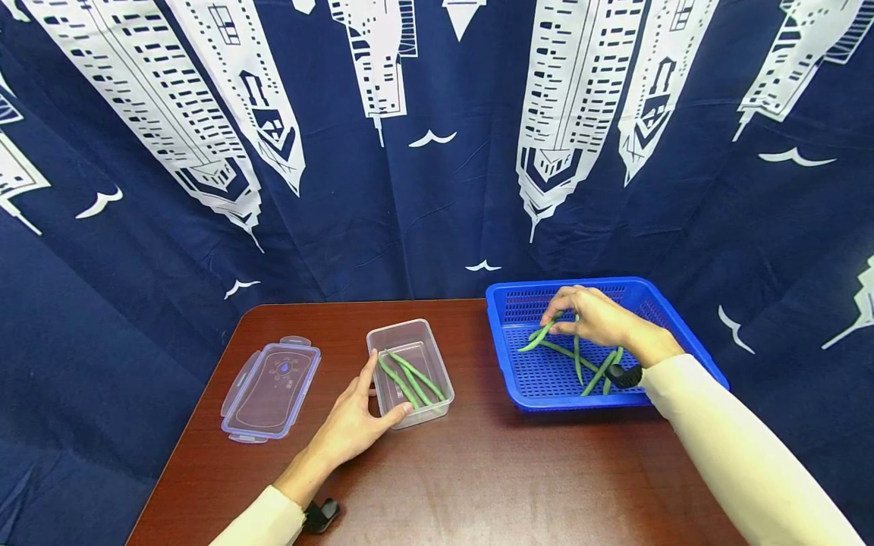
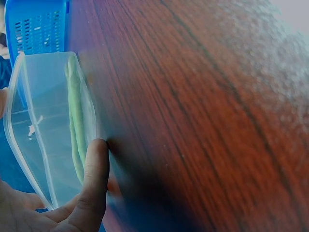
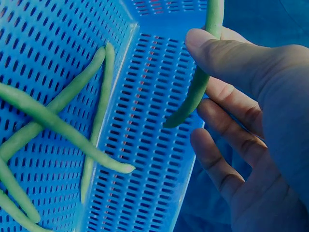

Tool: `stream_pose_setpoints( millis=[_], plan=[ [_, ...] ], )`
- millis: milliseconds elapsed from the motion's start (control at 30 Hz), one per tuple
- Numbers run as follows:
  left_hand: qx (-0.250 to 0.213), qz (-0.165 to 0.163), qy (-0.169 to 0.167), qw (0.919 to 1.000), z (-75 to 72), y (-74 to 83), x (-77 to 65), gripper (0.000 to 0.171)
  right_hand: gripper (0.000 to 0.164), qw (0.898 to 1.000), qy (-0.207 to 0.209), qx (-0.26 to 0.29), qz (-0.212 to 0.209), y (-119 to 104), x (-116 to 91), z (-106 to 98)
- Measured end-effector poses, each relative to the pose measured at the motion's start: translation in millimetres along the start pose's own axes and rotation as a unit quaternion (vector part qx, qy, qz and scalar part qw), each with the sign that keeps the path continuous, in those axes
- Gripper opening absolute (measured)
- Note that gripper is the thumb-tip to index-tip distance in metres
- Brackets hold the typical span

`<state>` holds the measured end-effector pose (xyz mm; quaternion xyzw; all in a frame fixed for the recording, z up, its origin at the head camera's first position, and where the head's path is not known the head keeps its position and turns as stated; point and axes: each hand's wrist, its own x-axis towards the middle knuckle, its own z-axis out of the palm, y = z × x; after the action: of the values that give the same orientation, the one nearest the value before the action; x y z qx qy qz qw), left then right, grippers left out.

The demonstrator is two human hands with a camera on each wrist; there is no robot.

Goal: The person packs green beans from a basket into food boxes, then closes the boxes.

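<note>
Nearest us comes the cream right sleeve (image 1: pixel 730 447), leading to the right hand (image 1: pixel 594 315) over the blue basket (image 1: pixel 546 403). Its thumb and fingers pinch one green bean (image 1: pixel 539 337) in a narrow grip, and we see that bean slanting down near the basket's left edge. From the right wrist, its lower tip hangs in front of the slotted wall, apart from the loose beans (image 3: pixel 65 127); whether it touches the wall, we cannot tell.

We judge the step in hand to be picking a bean out of the basket. As we read it, the next move calls for a steady, light pinch and enough lift to clear the basket's left edge before any travel leftward; a loose hold could let the bean swing or slip.

To the basket's left we find the clear container (image 1: pixel 413 334), uncovered, with green pods (image 1: pixel 423 381) lying across its near part. The left hand (image 1: pixel 355 421) spans its near-left corner, thumb and forefinger spread wide against the outside, so we take it to be steadying the container. Further out, near the left edge of the table (image 1: pixel 478 470), lies the lid (image 1: pixel 273 387), apart from the container. Beyond the far edge we see blue printed cloth (image 1: pixel 423 227).
</note>
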<state>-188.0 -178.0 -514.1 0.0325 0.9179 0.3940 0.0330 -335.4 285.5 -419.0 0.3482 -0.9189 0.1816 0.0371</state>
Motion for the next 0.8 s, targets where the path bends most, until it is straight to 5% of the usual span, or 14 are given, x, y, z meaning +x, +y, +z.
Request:
stream_pose_setpoints(
  millis=[800],
  plan=[
    [0.003, -0.002, 0.006, 1.0000, 1.4, -0.7, -0.4, 0.122, 0.018, 0.998, 0.041, 0.018, -0.032, -42.0, 8.7, -1.8]
  ],
)
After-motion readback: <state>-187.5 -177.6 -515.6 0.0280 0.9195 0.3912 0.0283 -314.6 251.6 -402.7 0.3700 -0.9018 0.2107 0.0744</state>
